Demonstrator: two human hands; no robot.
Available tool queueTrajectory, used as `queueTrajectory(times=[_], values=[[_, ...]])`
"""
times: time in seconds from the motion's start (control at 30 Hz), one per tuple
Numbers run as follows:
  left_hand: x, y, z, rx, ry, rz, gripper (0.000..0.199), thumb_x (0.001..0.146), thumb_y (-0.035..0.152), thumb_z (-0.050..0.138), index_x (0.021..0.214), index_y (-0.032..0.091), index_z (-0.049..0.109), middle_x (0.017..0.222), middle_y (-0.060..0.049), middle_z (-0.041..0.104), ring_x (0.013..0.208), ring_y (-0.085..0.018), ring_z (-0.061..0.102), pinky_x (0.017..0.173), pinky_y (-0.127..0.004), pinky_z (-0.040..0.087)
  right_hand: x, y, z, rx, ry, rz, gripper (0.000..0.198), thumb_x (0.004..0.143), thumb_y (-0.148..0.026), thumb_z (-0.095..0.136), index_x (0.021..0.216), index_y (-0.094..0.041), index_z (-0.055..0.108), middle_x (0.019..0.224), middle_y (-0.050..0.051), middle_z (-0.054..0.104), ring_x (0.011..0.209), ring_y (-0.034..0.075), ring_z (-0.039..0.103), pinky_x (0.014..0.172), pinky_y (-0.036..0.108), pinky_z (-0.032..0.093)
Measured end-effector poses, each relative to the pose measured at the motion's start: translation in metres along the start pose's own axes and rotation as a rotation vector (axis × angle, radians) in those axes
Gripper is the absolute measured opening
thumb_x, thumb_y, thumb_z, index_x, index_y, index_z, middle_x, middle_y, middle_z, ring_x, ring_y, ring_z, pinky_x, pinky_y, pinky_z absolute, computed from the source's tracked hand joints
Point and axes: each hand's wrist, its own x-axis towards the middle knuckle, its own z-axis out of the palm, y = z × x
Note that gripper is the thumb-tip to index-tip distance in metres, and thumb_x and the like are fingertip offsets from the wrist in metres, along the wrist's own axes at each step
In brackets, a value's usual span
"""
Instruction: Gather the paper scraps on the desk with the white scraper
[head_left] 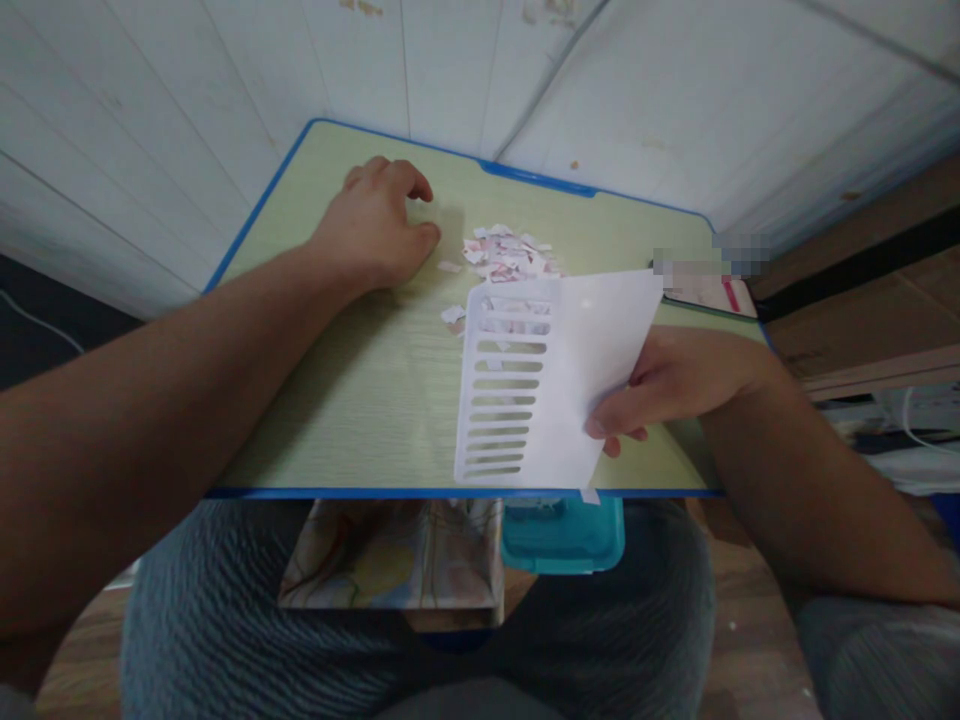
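My right hand (660, 395) grips a white slotted panel (577, 370) by its right side, thumb on the near face. A column of long slots runs down the panel's left part, and it stands tilted over the table's front right area. Behind it lies a heap of torn paper scraps (506, 252), partly hidden by the panel and partly seen through the slots. Left of the heap, my left hand (382, 220) rests on the table with fingers bent and thumb apart, nothing visible in it. A few loose scraps (453, 314) lie between that hand and the panel.
The pale green table (337, 420) has a blue rim and backs onto a white panelled wall. A phone-like flat object (709, 292), partly blurred, lies at the right edge. Below the front edge are a teal plastic container (566, 540) and a patterned bag-like item (390, 555).
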Motion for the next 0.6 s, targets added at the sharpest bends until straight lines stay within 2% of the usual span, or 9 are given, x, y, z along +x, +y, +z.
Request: queueTrajectory(times=[0.17,0.3,0.43,0.53,0.6], values=[[0.0,-0.002,0.0,0.0,0.009,0.009,0.05,0.084,0.043,0.068,0.131,0.028,0.076,0.147,-0.014,0.07,0.143,-0.041,0.06,0.131,-0.062,0.047,-0.002,-0.002,-0.001,0.025,-0.016,0.012,0.017,0.092,-0.026,0.085,0.076,-0.02,0.083,0.068,0.002,0.081,0.05,0.014,0.068,0.048,0.021,0.054],[0.0,-0.003,0.001,-0.029,0.013,0.009,0.044,0.086,0.043,0.069,0.128,0.031,0.074,0.148,-0.012,0.07,0.141,-0.04,0.059,0.133,-0.062,0.045,-0.002,-0.001,0.0,0.046,0.016,-0.02,0.017,0.094,-0.027,0.088,0.079,-0.019,0.084,0.07,0.002,0.082,0.058,0.016,0.075,0.056,0.023,0.062],[-0.001,0.0,-0.002,-0.006,-0.022,-0.016,0.046,0.092,0.043,0.07,0.136,0.03,0.074,0.155,-0.012,0.069,0.145,-0.04,0.059,0.133,-0.06,0.045,0.007,0.005,0.004,0.047,0.194,-0.172,0.02,0.097,-0.031,0.09,0.083,-0.018,0.085,0.075,0.003,0.084,0.065,0.017,0.078,0.061,0.024,0.064],[-0.004,0.007,-0.008,0.067,-0.055,-0.018,0.049,0.102,0.041,0.067,0.146,0.02,0.072,0.159,-0.018,0.067,0.15,-0.04,0.059,0.135,-0.054,0.045,0.02,0.011,0.01,0.086,0.356,-0.346,0.023,0.101,-0.036,0.089,0.088,-0.017,0.085,0.079,0.006,0.086,0.064,0.017,0.076,0.06,0.026,0.063],[-0.006,0.011,-0.01,0.1,-0.08,-0.027,0.052,0.105,0.039,0.068,0.151,0.014,0.07,0.161,-0.022,0.067,0.153,-0.04,0.059,0.135,-0.051,0.045,0.029,0.013,0.014,0.123,0.471,-0.404,0.027,0.102,-0.041,0.089,0.089,-0.017,0.084,0.08,0.007,0.086,0.061,0.017,0.075,0.058,0.028,0.063]])
